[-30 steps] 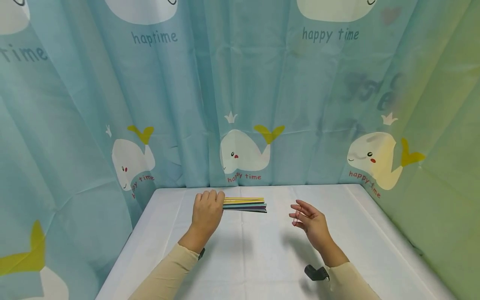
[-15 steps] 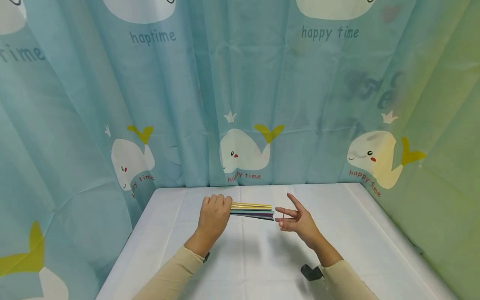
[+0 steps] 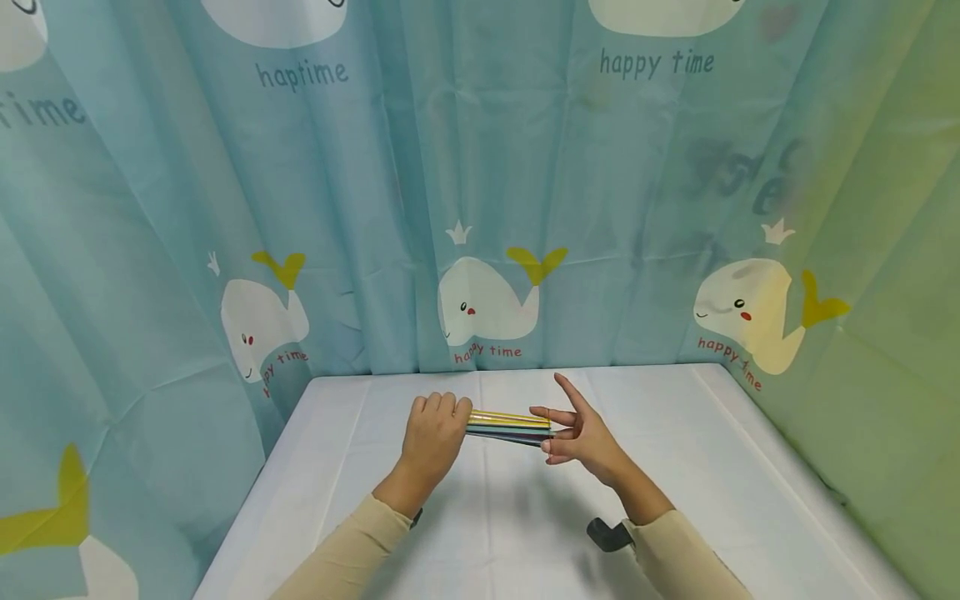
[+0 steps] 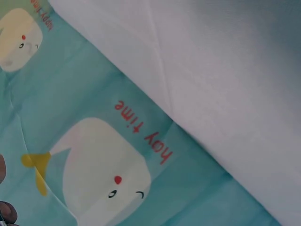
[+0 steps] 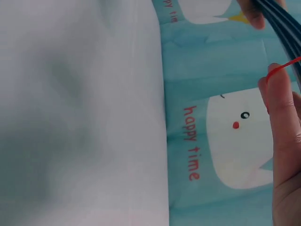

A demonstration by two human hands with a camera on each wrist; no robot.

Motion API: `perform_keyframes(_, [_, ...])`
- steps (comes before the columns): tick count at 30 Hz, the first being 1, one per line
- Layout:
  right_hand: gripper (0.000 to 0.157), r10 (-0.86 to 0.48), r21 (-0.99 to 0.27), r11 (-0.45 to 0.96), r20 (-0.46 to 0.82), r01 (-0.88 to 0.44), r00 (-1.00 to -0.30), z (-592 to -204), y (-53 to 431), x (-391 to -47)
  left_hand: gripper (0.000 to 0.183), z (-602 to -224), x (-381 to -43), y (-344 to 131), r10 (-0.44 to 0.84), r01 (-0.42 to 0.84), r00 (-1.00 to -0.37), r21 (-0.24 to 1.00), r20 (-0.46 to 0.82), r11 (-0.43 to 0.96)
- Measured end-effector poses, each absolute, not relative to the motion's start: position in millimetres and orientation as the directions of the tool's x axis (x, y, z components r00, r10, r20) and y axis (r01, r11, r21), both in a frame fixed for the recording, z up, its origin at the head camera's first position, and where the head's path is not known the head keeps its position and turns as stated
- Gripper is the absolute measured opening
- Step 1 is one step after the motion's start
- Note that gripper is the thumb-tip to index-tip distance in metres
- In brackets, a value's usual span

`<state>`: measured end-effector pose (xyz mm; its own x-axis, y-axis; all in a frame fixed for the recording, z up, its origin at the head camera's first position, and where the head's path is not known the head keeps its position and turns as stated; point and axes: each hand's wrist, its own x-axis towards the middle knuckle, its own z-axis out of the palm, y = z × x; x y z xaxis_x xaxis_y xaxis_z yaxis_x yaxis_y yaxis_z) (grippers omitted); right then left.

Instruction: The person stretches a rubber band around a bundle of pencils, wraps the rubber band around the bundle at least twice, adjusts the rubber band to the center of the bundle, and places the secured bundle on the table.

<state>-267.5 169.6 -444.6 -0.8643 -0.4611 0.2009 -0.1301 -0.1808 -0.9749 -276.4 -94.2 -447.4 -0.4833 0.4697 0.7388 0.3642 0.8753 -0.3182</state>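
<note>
My left hand [image 3: 437, 433] grips a bundle of thin coloured sticks [image 3: 510, 422], yellow, black, light blue and purple, above the table. Their ends point right. My right hand [image 3: 588, 437] is at that end, its index finger raised and its other fingers and thumb around the stick ends. A thin red rubber band [image 5: 283, 66] is stretched over its spread fingers and loops over the thumb tip in the right wrist view. Dark sticks [image 5: 282, 24] run past the thumb there, with part of the left hand behind. The left wrist view catches only fingertips [image 4: 6, 213] at its edge.
A white-covered table [image 3: 360, 500] lies below both hands. Blue-green curtains [image 3: 405, 192] with whale prints hang behind and at the left, and a greener curtain [image 3: 885, 375] at the right. A black wrist mount [image 3: 609, 535] shows beside the right sleeve.
The right hand has moved left with the band, its index finger lifting, and its fingers now overlap the stick ends. The left hand has shifted slightly right and down with the bundle.
</note>
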Motion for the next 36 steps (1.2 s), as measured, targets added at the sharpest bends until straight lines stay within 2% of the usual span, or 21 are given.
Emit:
perform_keyframes(7, [0.101, -0.452, -0.967, -0.196, 0.238, -0.164, -0.86, -442.8, 160.2, -267.3, 0.009, -445.4, -273.0, -91.0, 0.47, 0.369, -0.47, -0.317, 0.747, 0.873])
perform_keyframes(13, [0.105, -0.382, -0.936, -0.276, 0.314, -0.217, -0.869, -443.6, 147.0, -264.0, 0.015, -443.3, -268.0, -86.1, 0.468, 0.407, -0.488, -0.282, 0.737, 0.869])
perform_keyframes(17, [0.108, -0.394, -0.924, -0.317, 0.334, -0.215, -0.856, -446.1, 132.5, -258.1, 0.019, -439.1, -264.2, -81.1, 0.472, 0.435, -0.478, -0.267, 0.74, 0.86])
perform_keyframes(19, [0.11, -0.418, -0.931, -0.311, 0.315, -0.191, -0.852, -448.5, 124.8, -253.9, 0.02, -436.4, -263.5, -78.4, 0.475, 0.443, -0.463, -0.269, 0.748, 0.855])
perform_keyframes(24, [0.109, -0.454, -0.96, -0.195, 0.269, -0.2, -0.85, -450.9, 109.2, -241.6, 0.014, -431.7, -263.6, -74.4, 0.472, 0.44, -0.436, -0.277, 0.766, 0.855])
perform_keyframes(26, [0.1, -0.431, -0.96, -0.155, 0.279, -0.234, -0.858, -448.1, 105.2, -236.7, 0.012, -430.9, -263.2, -74.1, 0.462, 0.433, -0.439, -0.27, 0.77, 0.86])
perform_keyframes(29, [0.067, -0.371, -0.948, -0.05, 0.311, -0.316, -0.875, -445.1, 100.3, -228.5, 0.013, -429.5, -263.4, -73.7, 0.421, 0.415, -0.45, -0.233, 0.787, 0.879])
perform_keyframes(32, [0.038, -0.388, -0.893, 0.107, 0.367, -0.437, -0.846, -459.7, 91.9, -220.7, 0.013, -422.4, -265.0, -73.6, 0.36, 0.392, -0.458, -0.179, 0.813, 0.902])
perform_keyframes(34, [0.029, -0.42, -0.825, 0.181, 0.428, -0.536, -0.8, -477.3, 84.7, -216.4, 0.013, -415.3, -266.5, -73.9, 0.329, 0.391, -0.458, -0.146, 0.826, 0.909])
perform_keyframes(36, [0.026, -0.435, -0.786, 0.194, 0.468, -0.588, -0.769, -493.7, 79.9, -215.8, 0.013, -409.3, -267.6, -74.1, 0.319, 0.397, -0.455, -0.132, 0.832, 0.908])
